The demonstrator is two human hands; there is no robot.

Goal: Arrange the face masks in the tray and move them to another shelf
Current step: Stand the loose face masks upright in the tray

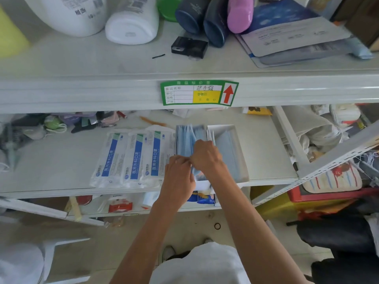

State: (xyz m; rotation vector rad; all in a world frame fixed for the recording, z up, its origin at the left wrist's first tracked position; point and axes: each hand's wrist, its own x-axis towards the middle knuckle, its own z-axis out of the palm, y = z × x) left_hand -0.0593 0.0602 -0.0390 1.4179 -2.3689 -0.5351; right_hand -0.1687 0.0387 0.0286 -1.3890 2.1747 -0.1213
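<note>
Left hand (179,175) and right hand (207,156) are pinching blue masks (185,140) in the tray (221,127).
Sealed packs (131,158) are flanking it at the shelf edge (61,191).

Left hand (178,174) and right hand (207,155) hide the near ends of the masks (185,140)

One head-worn wide-angle view, forward and down, close over the white shelf (51,171)

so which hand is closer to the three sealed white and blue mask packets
Left. The left hand is right beside the sealed white and blue mask packets; the right hand is farther right, over the loose blue face masks.
</note>
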